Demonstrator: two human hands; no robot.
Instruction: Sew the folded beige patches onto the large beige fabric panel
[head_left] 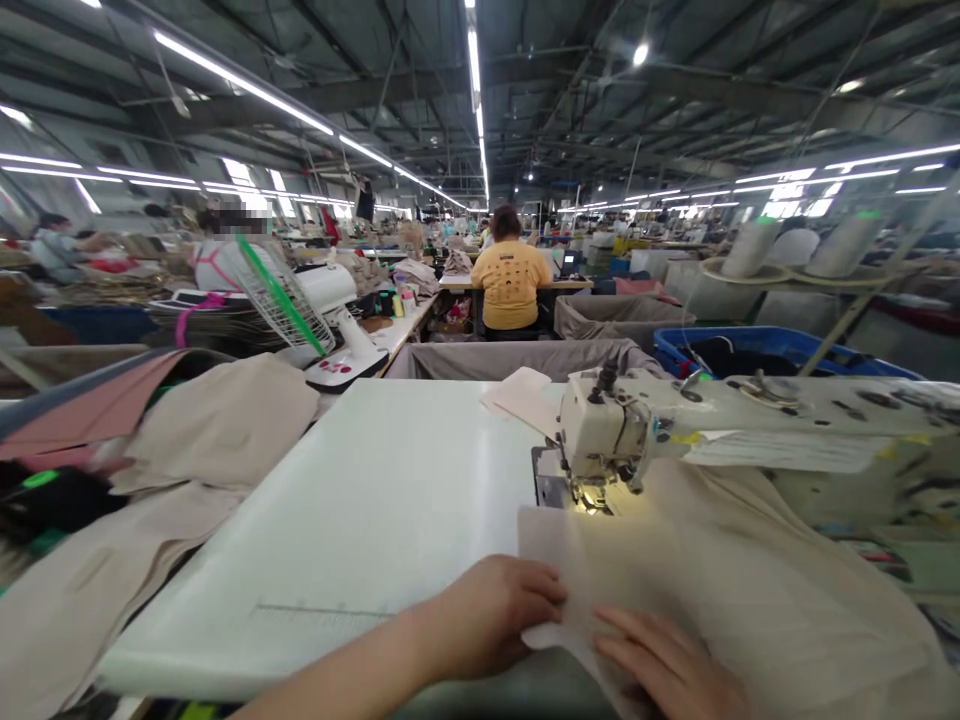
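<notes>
Left hand (491, 615): lower centre of the frame, nearest the lens. Fingers are curled in and pressed together on the near left edge of the pale beige woven cloth panel (697, 570), apparently pinching it. Whether the thumb sits under the edge cannot be told.
Right hand (667, 668): bottom edge, right of centre. It lies palm down, fingers spread loosely and flat on the same panel, just beside the left hand and not touching it.
Cloth position: lower right of the frame, on the smooth white sewing table (360, 500). Its far edge lies under the head of the cream industrial sewing machine (607, 430), in the yellow lamp glow at the needle.
Step in hand (judgement): lining the panel up at the needle.
Doing it well (judgement): hold the left edge straight to the foot and let the flat hand smooth the cloth rather than drag it. Even tension from both hands matters. Fingertips belong well short of the needle.
Risk (judgement): the bulk draped to the right could pull the edge askew.
Cloth look: matte, thin and limp. A flat squared layer lies at the left, with soft folds running off to the lower right. No print is visible.
Left of frame: heaped beige cloth pieces (217, 420) and a dusty pink fabric sheet (97, 405).
Upper left of centre: white desk fan with a green blade guard (300, 300).
Centre, far back: a seated person in a yellow T-shirt (512, 283), back turned.
Right: blue plastic bin (780, 350).
</notes>
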